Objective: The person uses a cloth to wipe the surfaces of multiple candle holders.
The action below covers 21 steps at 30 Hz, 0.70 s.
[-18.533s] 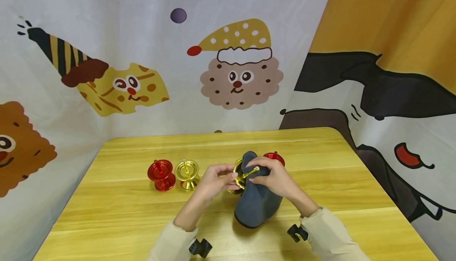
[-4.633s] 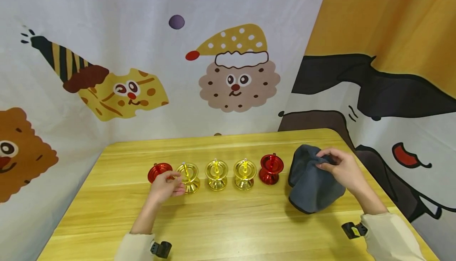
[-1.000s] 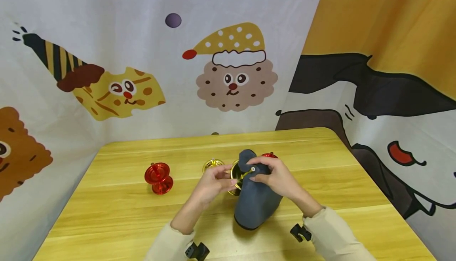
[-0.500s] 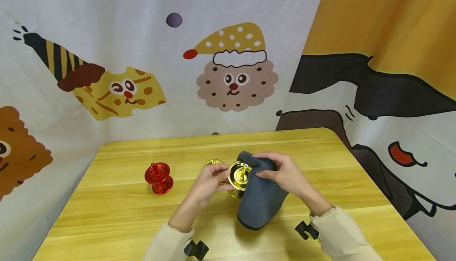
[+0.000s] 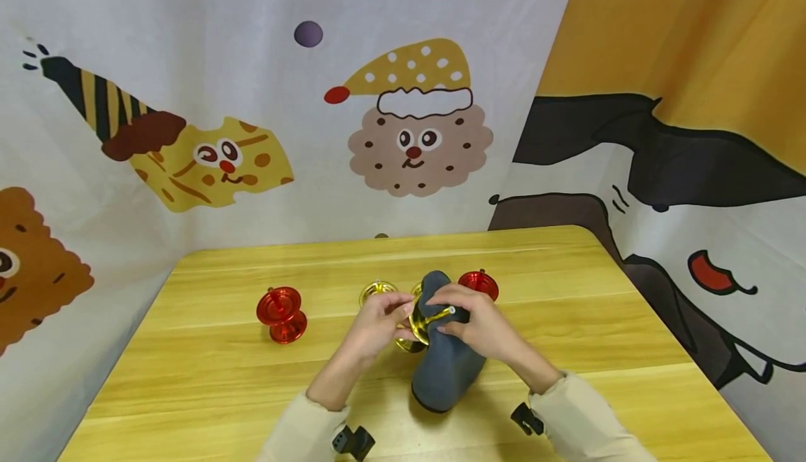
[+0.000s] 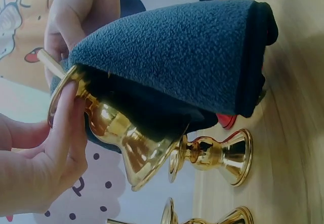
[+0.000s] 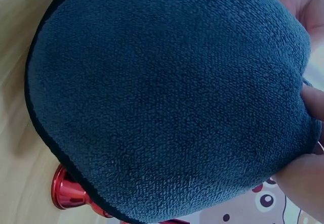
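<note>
Two hands worked mid-table: the left hand [image 5: 376, 322] gripped a gold candlestick [image 6: 109, 128], tilted, while the right hand [image 5: 474, 323] pinched a grey cloth [image 5: 444, 360] against it; other candlesticks stood behind, seemingly awaiting wiping.

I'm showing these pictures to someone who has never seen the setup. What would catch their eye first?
Mid-table, the left hand holds a shiny gold candlestick tilted, while the right hand presses a dark grey cloth over it. Next come the red candlestick standing alone to the left on the wooden table, and the cartoon cookie in a spotted cap on the backdrop behind.
</note>
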Available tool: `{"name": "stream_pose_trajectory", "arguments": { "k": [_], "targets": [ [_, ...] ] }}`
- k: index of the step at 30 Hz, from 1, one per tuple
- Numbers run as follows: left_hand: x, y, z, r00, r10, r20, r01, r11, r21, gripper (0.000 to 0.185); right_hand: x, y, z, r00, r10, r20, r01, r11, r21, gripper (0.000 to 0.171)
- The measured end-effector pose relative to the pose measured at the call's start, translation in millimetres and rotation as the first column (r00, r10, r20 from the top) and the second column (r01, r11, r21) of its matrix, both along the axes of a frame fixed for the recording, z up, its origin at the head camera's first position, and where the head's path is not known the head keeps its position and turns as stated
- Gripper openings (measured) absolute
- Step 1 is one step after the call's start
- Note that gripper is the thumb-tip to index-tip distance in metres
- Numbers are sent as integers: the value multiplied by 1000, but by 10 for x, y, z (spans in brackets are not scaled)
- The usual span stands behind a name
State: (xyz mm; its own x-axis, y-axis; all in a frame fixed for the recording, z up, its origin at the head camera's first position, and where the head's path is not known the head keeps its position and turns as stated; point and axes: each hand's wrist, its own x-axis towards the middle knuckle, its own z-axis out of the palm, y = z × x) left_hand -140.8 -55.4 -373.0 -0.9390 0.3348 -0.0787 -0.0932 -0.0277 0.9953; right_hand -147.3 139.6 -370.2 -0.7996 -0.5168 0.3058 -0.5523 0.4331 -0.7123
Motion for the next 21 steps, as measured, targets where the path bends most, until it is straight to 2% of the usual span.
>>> {"name": "stream_pose_trajectory", "arguments": {
  "k": [8, 14, 17, 21],
  "targets": [
    [-11, 0, -41, 1000, -21, 6, 21, 1000, -6, 26, -16, -6, -62, 999, 21, -37, -22, 999, -44, 36],
    [-6, -13, -47, 999, -27, 42, 28, 999, -30, 31, -5, 56, -59, 1000, -1, -10, 1, 999, -48, 34],
    [-9, -16, -69, 998, -16, 56, 17, 1000, -22, 29, 12, 105, 0, 1000, -8, 5, 9, 998, -64, 34],
    [3, -34, -100, 997, 15, 70, -16, 1000, 20, 26, 36, 192, 138, 998, -34, 58, 43, 986, -161, 33]
  ]
}}
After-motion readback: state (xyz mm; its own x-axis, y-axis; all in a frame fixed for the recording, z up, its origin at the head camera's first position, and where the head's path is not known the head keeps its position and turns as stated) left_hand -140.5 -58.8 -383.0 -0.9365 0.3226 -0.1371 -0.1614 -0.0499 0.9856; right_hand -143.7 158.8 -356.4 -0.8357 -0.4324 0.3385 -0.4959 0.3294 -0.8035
